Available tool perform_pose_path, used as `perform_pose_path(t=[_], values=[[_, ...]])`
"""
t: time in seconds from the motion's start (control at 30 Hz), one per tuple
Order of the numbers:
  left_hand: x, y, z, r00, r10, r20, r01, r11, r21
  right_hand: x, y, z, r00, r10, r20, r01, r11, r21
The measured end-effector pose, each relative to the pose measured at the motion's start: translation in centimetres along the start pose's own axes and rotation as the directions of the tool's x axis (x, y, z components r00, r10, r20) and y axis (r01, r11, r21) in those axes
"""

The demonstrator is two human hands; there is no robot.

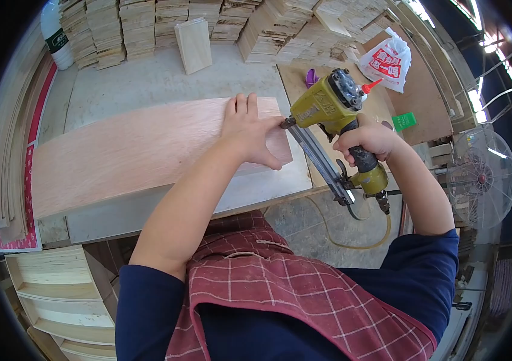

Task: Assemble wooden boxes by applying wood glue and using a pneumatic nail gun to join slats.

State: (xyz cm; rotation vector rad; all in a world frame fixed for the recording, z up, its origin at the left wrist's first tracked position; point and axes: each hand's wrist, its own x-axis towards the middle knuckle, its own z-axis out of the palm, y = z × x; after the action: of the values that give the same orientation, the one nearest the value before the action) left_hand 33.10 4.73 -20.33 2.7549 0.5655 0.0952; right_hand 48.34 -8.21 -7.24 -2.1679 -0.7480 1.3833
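A long, pale pinkish wooden panel [129, 150] lies on the worktable and reaches from the far left to in front of me. My left hand [249, 133] presses on its right part with fingers and thumb spread. In my right hand [371, 138] is a yellow-green pneumatic nail gun [323, 108], gripped by its black handle. The gun's nose is at the panel's right end, close to my left index fingertip. Its long metal magazine slants down toward me. I cannot tell whether the nose touches the wood.
Stacks of wooden boards [138, 27] line the back, with one board [194, 47] standing before them. A plastic bottle [57, 39], a white bag [388, 63] and a green packet [404, 121] lie around. An air hose [352, 246] hangs below; a fan [481, 177] stands right, wooden trays [57, 271] lower left.
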Motion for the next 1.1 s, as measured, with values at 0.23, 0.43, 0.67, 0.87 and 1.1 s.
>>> perform_pose_path(t=[0.23,0.43,0.67,0.87,1.1], values=[[-0.1,0.3,-0.6,0.997,-0.045,0.061,0.044,0.999,0.027,-1.1,0.3,0.9,0.997,-0.063,-0.041,0.065,0.997,0.032],[-4.1,-3.7,-2.5,0.979,-0.072,0.189,0.056,0.995,0.088,-4.0,1.5,0.3,0.972,-0.184,-0.149,0.19,0.981,0.026],[-11.7,-10.7,-6.6,0.944,-0.244,0.223,0.189,0.952,0.241,-6.7,3.5,-0.2,0.947,-0.214,-0.24,0.243,0.965,0.099],[-9.5,-9.9,-6.5,0.962,-0.155,0.225,0.096,0.963,0.253,-8.4,3.1,0.4,0.942,-0.224,-0.252,0.252,0.964,0.087],[-4.2,-2.2,-2.3,0.994,-0.101,-0.046,0.107,0.981,0.16,-8.6,3.0,1.3,0.952,-0.22,-0.212,0.248,0.961,0.12]])
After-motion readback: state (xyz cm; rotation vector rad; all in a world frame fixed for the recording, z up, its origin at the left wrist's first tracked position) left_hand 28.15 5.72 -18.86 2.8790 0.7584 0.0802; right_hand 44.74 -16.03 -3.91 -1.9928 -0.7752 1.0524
